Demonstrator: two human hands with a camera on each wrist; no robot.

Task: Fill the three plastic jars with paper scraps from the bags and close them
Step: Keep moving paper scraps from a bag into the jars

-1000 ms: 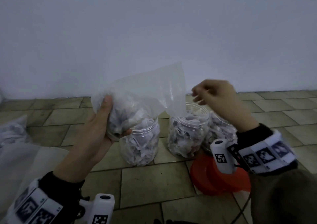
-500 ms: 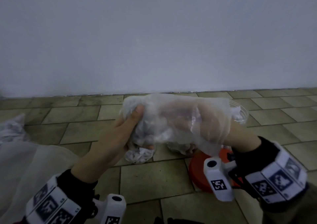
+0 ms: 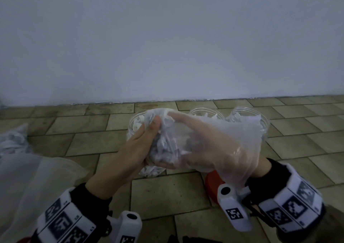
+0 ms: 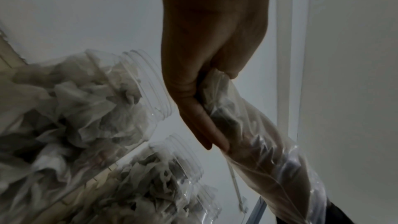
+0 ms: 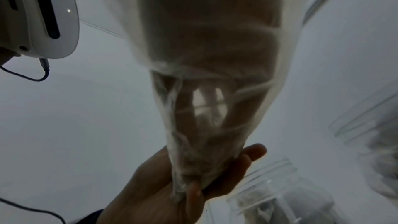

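Note:
A clear plastic bag (image 3: 234, 142) with paper scraps at its closed end hangs above the jars. My left hand (image 3: 143, 146) grips that scrap-filled end, thumb on top; the left wrist view shows the left hand (image 4: 204, 94) curled round the bag (image 4: 258, 151). My right hand (image 3: 195, 140) is inside the bag up to the wrist, its fingers stretched toward the scraps. Through the bag (image 5: 215, 74) the fingers look straight and spread. Three open jars stand behind, each holding scraps: left jar (image 3: 134, 124), middle jar (image 3: 205, 113), right jar (image 3: 260, 120).
A red lid (image 3: 212, 185) lies on the tiled floor under my right wrist. A large pale plastic bag (image 3: 28, 177) and another bag of scraps (image 3: 13, 142) lie at the left. The white wall rises just behind the jars.
The bag came down from above the jars and lies sideways between my hands. My right hand, free in the air a second ago, has pushed inside the bag.

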